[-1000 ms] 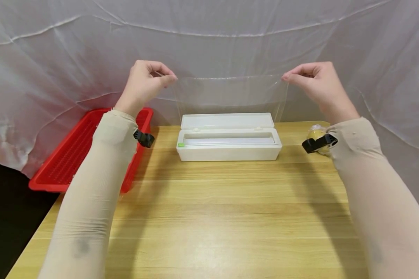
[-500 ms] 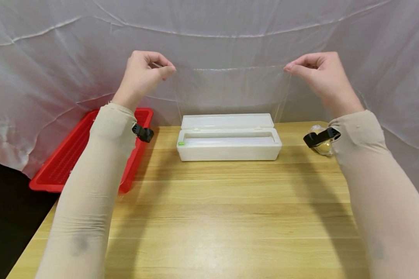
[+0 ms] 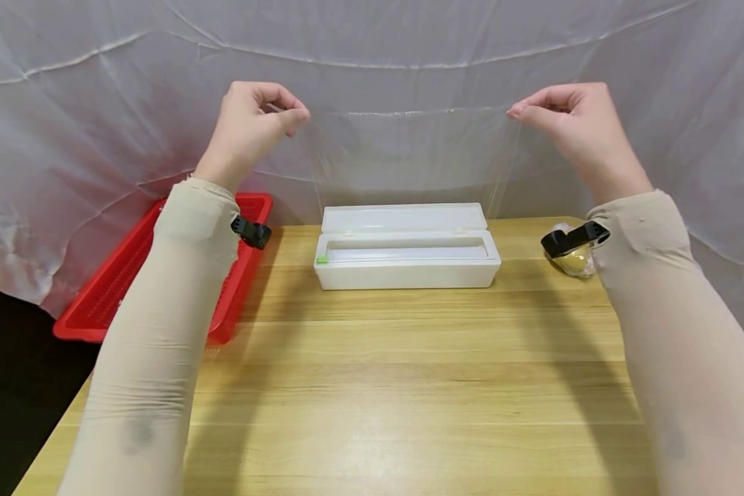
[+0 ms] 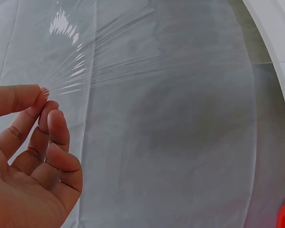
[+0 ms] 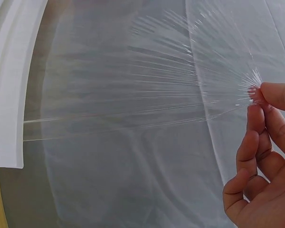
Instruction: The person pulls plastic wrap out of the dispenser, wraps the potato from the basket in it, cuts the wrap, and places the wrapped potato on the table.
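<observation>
A sheet of clear plastic wrap (image 3: pixel 409 151) stretches upward behind a white wrap dispenser box (image 3: pixel 406 275), whose lid stands raised. My left hand (image 3: pixel 251 127) pinches the sheet's upper left corner between thumb and forefinger. At the upper right corner, my right hand (image 3: pixel 579 131) pinches it the same way. Creases fan out from the fingertips across the plastic wrap (image 4: pixel 118 71) in the left wrist view, and across the plastic wrap (image 5: pixel 171 90) in the right wrist view. Inside the box lies a white roll (image 3: pixel 403 253); a small green piece (image 3: pixel 322 260) sits at its left front edge.
A red plastic basket (image 3: pixel 226 317) stands at the left, partly behind the left sleeve. By the right wrist lies a yellowish item in clear wrapping (image 3: pixel 576 263). Pale grey cloth (image 3: pixel 372 34) hangs behind the wooden table (image 3: pixel 397 386).
Both hands have risen and drawn slightly apart, pulling the plastic wrap higher above the box. The box has stayed in nearly the same place.
</observation>
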`<action>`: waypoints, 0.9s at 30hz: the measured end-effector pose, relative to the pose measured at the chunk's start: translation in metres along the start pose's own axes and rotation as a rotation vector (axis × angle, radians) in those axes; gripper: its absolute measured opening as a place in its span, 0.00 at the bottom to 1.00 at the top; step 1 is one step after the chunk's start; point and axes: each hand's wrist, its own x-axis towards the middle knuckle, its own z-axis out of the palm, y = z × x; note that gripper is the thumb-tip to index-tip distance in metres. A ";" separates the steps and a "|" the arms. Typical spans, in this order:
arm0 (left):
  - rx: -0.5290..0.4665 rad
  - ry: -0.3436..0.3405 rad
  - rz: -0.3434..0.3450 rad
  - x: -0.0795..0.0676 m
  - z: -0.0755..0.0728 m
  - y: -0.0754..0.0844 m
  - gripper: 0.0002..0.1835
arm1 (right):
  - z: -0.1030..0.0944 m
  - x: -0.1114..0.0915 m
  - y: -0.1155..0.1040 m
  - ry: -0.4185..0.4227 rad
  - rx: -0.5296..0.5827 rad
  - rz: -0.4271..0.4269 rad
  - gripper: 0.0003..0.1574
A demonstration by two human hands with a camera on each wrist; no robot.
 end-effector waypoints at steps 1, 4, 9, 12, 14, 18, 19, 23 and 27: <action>0.001 0.001 0.003 0.000 0.000 0.001 0.07 | 0.000 0.000 -0.001 0.002 0.005 -0.001 0.06; 0.001 0.007 0.010 0.001 -0.002 0.003 0.07 | -0.001 0.000 -0.004 0.006 0.009 -0.005 0.06; -0.012 0.013 0.012 0.002 -0.005 0.009 0.07 | -0.003 0.002 -0.008 0.018 0.023 -0.011 0.05; -0.016 0.012 0.011 0.001 -0.007 0.013 0.07 | -0.004 0.002 -0.011 0.025 0.035 -0.021 0.05; -0.015 0.015 0.015 0.000 -0.007 0.015 0.07 | -0.004 0.002 -0.013 0.027 0.037 -0.022 0.06; -0.017 0.025 0.022 0.000 -0.009 0.020 0.07 | -0.005 0.002 -0.017 0.032 0.043 -0.028 0.05; -0.018 0.027 0.023 0.000 -0.010 0.021 0.07 | -0.005 0.002 -0.019 0.032 0.048 -0.028 0.05; -0.014 0.034 0.033 0.000 -0.012 0.025 0.07 | -0.006 0.004 -0.023 0.041 0.057 -0.039 0.05; -0.009 0.041 0.039 0.001 -0.014 0.028 0.06 | -0.007 0.005 -0.027 0.054 0.061 -0.046 0.04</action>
